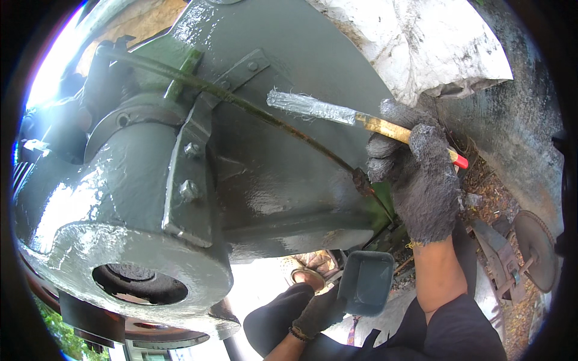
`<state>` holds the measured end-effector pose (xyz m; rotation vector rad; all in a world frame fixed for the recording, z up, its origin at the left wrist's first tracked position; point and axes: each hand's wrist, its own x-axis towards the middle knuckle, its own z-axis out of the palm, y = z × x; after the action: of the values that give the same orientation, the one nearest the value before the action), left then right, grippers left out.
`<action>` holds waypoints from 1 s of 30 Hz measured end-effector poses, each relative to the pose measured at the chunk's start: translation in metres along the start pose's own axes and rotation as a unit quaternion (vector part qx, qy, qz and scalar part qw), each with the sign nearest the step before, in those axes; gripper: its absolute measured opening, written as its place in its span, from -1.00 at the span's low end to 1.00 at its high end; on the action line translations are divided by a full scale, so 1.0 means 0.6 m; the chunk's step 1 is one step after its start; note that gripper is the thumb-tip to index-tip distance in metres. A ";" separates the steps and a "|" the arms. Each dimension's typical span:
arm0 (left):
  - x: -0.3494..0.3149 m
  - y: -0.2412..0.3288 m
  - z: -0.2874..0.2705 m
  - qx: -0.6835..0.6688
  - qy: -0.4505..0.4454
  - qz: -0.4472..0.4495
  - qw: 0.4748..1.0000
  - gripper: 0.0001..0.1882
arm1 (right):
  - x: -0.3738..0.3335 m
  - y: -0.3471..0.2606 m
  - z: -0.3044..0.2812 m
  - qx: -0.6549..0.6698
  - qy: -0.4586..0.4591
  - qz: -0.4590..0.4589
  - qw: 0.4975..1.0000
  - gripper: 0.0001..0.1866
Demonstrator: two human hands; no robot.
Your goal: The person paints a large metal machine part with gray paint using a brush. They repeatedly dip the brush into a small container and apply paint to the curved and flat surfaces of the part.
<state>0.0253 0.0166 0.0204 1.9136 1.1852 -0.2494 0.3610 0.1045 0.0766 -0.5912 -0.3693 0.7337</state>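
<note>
In my gloved right hand (424,174) is a paintbrush (337,111), gripped by its wooden handle with a red end. Grey paint coats its bristles, which point left over a large machine housing (301,156) covered in wet-looking grey-green paint. The bristles look apart from the surface. Lower down, my gloved left hand (320,311) holds a small rectangular container (366,283) by its left side; dark grey paint shows inside. A thin rod (271,114) runs diagonally across the housing, passing behind the brush and close to my right hand.
A bolted bracket (191,180) and a round hub with a hole (141,283) stand out at left. White sheeting (421,42) lies at the top right. A rusty disc on a metal frame (534,249) is at the right, above ground with leaf litter.
</note>
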 end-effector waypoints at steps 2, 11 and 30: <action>0.003 0.015 -0.004 -0.034 -0.017 -0.066 0.997 -0.45 | 0.000 -0.012 0.001 -0.049 -0.029 -0.012 0.998 -0.55; 0.005 -0.083 0.041 -0.019 0.029 0.040 0.999 -0.58 | 0.031 -0.063 0.009 0.064 -0.110 -0.080 0.989 -0.57; -0.011 0.007 0.002 0.050 -0.059 -0.107 0.991 -0.33 | 0.163 -0.044 0.157 -0.205 -0.126 -0.309 0.920 -0.62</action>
<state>0.0256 0.0104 0.0258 1.8289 1.3190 -0.5381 0.3941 0.1938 0.1769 -0.7233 -0.9161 0.1115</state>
